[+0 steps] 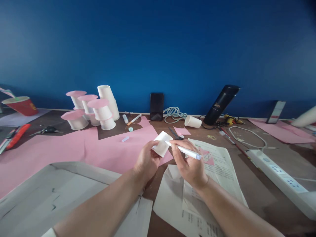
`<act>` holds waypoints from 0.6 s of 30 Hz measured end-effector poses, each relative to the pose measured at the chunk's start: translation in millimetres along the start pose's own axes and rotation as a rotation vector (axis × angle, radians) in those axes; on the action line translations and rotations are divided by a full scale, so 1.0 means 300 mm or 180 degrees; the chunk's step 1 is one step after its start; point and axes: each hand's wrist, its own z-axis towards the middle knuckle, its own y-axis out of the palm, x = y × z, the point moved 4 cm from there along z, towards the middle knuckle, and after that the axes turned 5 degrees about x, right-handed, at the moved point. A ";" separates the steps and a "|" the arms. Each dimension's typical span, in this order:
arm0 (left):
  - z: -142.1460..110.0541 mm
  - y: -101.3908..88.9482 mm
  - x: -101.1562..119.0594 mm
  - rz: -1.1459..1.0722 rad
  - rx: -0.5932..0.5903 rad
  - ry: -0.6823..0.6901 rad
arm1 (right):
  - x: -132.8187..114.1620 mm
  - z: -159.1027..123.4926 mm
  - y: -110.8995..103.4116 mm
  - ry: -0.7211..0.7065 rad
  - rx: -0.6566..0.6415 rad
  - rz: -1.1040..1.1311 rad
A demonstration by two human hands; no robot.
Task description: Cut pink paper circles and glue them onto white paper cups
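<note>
My left hand grips a white paper cup, held on its side above the table. My right hand is closed round a white marker pen whose tip rests against the cup's side. Both hands hover over the edge of a pink paper sheet and some printed white papers. Black scissors lie just behind the cup.
Several white cups capped with pink discs stand at the back left. A dark phone leans on the blue wall, beside a coiled cable, a tipped cup and a black flask. A white power strip lies right, grey cardboard front left.
</note>
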 end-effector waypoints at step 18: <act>0.031 -0.020 -0.019 -0.0193 0.0374 -0.0298 | 0.146 0.239 0.105 -0.0173 -0.0119 -0.0141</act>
